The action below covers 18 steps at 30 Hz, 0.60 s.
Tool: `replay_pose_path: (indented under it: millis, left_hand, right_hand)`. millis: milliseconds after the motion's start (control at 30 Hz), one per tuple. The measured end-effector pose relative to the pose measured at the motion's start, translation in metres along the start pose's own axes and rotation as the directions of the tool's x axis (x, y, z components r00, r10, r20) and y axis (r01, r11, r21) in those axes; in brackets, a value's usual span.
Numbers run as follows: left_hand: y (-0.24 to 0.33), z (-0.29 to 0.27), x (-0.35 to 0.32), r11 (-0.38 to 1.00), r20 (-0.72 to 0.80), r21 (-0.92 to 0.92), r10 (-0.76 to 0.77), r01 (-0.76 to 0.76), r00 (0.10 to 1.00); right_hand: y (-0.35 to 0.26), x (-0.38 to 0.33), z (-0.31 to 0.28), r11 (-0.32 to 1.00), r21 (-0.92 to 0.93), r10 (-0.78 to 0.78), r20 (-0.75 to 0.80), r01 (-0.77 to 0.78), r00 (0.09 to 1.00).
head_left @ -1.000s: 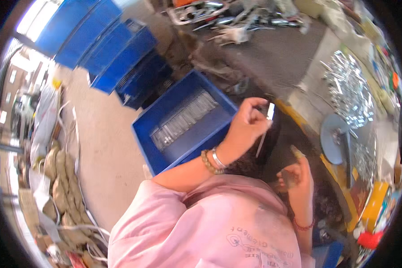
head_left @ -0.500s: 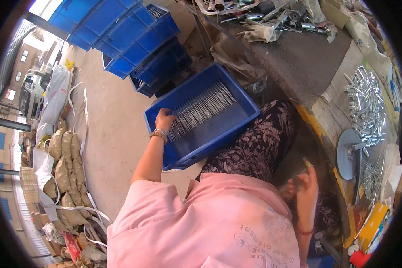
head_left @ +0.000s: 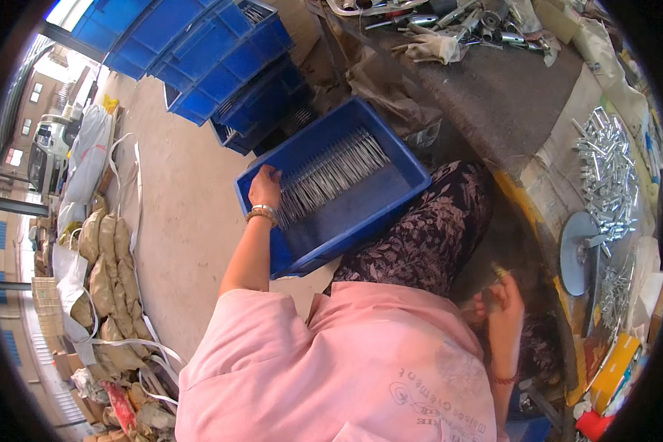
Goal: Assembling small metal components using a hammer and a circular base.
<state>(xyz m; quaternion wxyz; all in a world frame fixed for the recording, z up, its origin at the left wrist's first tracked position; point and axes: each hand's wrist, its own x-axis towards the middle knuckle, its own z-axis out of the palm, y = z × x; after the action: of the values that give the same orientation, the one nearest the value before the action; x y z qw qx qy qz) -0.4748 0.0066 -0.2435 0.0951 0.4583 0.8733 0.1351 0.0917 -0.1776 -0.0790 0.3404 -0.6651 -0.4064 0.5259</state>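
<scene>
A blue plastic tray (head_left: pixel 324 247) rests tilted against my leg, with a row of thin silver metal pins (head_left: pixel 335 175) lying side by side in it. My left hand (head_left: pixel 265 188), with a bracelet at the wrist, is inside the tray at the left end of the row. Its fingers are curled together; whatever they hold is hidden. Over by the workbench, my right hand (head_left: pixel 502 306) hovers beside my thigh, its index finger stretched and capped with something yellowish. The other fingers are loosely bent, and I see nothing held there.
Stacked blue crates (head_left: pixel 199 62) with metal parts stand beyond the tray. On the bench to the right are a heap of shiny metal parts (head_left: pixel 608 169), a round grey disc (head_left: pixel 578 254) and a work glove (head_left: pixel 435 48). Brown sacks (head_left: pixel 107 272) lie on the left.
My left hand has turned at the wrist and drawn slightly up and left at the end of the row, fingers curled further. My right hand has barely moved.
</scene>
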Motion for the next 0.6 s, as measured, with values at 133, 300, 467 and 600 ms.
replay_pose_path:
  millis: [133, 300, 467, 600]
  left_hand:
    - [0.044, -0.042, 0.005, 0.976, -0.261, -0.167, 0.090, -0.137, 0.961]
    - [0.170, -0.083, -0.020, 0.750, -0.328, -0.520, 0.266, -0.409, 0.906]
    - [0.284, -0.103, -0.077, 0.440, -0.321, -0.712, 0.489, -0.547, 0.811]
    - [0.390, -0.119, -0.142, 0.102, -0.293, -0.722, 0.851, -0.684, 0.435]
  right_hand:
    - [-0.006, 0.002, 0.000, 0.999, 0.035, 0.004, 0.013, -0.005, 1.000]
    - [-0.007, -0.003, -0.001, 0.999, 0.032, 0.021, -0.046, -0.020, 0.999]
    - [-0.015, -0.003, -0.001, 0.982, -0.104, -0.151, 0.056, 0.156, 0.987]
    - [-0.044, -0.024, -0.015, 0.976, -0.151, -0.156, -0.002, 0.154, 0.988]
